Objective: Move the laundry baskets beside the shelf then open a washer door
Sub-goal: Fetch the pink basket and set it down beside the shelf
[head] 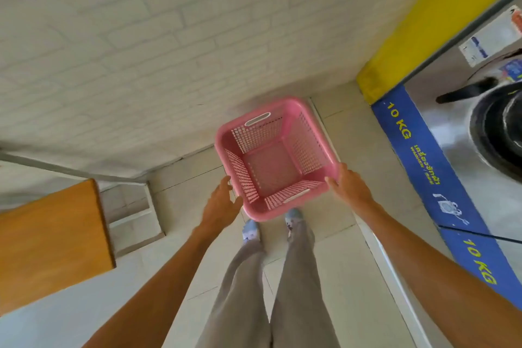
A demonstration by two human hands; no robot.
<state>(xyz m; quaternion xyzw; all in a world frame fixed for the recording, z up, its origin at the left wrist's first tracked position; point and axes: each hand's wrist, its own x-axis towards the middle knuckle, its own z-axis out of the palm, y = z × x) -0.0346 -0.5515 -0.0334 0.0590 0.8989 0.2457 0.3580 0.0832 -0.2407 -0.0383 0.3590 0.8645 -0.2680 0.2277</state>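
A pink perforated laundry basket (275, 158) stands empty on the tiled floor straight ahead of me, close to the white brick wall. My left hand (220, 203) is beside its near left corner with the fingers spread, touching or almost touching the rim. My right hand (350, 186) rests against the near right corner of the rim. At the right stands a steel washer (480, 133) with a round dark door (500, 135), seemingly shut, and a blue "10 KG" band. An orange wooden shelf top (50, 234) lies at the left.
The white brick wall (141, 51) runs behind the basket. A yellow panel (409, 28) rises beside the washer. A metal shelf frame (132, 206) stands on the floor by the orange board. My legs and shoes (251, 230) are just behind the basket.
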